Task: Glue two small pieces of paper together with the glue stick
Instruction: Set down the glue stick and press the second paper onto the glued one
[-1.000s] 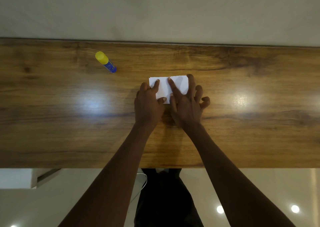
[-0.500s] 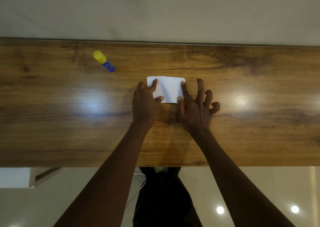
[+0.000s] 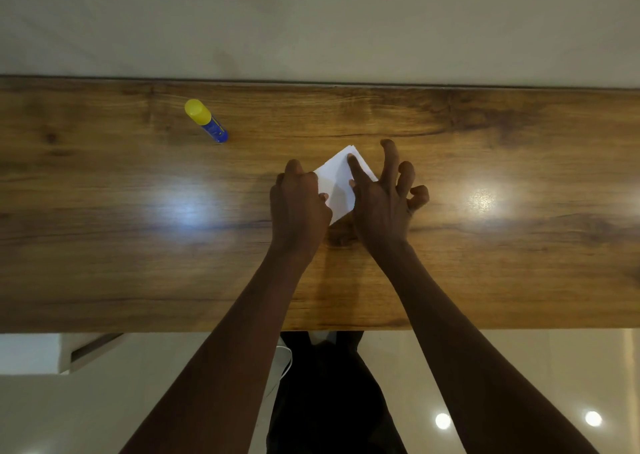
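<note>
A small white paper lies on the wooden table, turned like a diamond with one corner pointing away from me. My left hand covers its left edge, thumb touching the sheet. My right hand presses its index finger flat on the paper's upper right part, the other fingers spread and lifted. Only one white sheet shows; I cannot tell whether a second lies under it. A blue glue stick with a yellow cap stands apart at the far left, capped, well away from both hands.
The table's far edge meets a pale wall. Its near edge runs across the lower part of the view, with the floor and my dark-clothed legs below it.
The paper has rotated from lying square to a diamond position. My right index finger moved from its right edge onto the sheet. The glue stick has not moved.
</note>
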Tool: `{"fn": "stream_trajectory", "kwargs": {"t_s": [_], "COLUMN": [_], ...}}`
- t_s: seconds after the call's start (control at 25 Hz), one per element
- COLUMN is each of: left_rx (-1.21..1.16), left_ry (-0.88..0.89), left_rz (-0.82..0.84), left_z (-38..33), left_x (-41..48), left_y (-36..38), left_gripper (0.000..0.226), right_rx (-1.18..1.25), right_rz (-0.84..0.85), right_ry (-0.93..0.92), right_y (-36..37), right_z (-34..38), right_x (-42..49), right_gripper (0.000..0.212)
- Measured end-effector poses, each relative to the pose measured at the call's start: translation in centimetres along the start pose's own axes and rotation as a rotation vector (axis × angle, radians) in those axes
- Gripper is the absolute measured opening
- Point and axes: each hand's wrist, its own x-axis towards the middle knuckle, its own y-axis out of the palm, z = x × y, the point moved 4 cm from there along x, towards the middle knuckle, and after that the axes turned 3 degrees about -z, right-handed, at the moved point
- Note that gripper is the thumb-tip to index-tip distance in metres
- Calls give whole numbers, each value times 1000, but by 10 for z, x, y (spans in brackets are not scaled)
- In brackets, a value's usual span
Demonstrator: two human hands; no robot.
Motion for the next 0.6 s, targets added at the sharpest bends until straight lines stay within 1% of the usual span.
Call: {"fn": "stream_trajectory", "kwargs": {"t_s": [0.04,0.08,0.16,0.24,0.32,0.44,0.52,0.6], "left_rx": [-10,-19,-17,8,4,-39,-5,30], "left_ry": [41,79,104,92,84,54,57,47], "left_rz": [30,69,120,111,79,81,96,109], "left_z": [-1,-1,2,2,-3,-6,-6,-5], "left_x": [1,1,1,-2,-7,-10,-9,-7], "left_y": [1,3,6,8,11,14,14,13], "left_gripper": [42,49,58,57,50,41,45,52], "right_rx": [-8,-16,-37,-79,-115,-96,-96,-87], "right_rz": [33,59,78,84,107,143,138,101], "right_ry": [-48,-99,-184,-241,-266,-244,-191,-95], "right_y": [1,2,2,3,8,15,14,9], "right_z": [2,5,10,17,23,26,20,8], "right_x": [3,7,18,27,28,19,14,11], "right_gripper": [71,74,68,62,61,65,71,74]}}
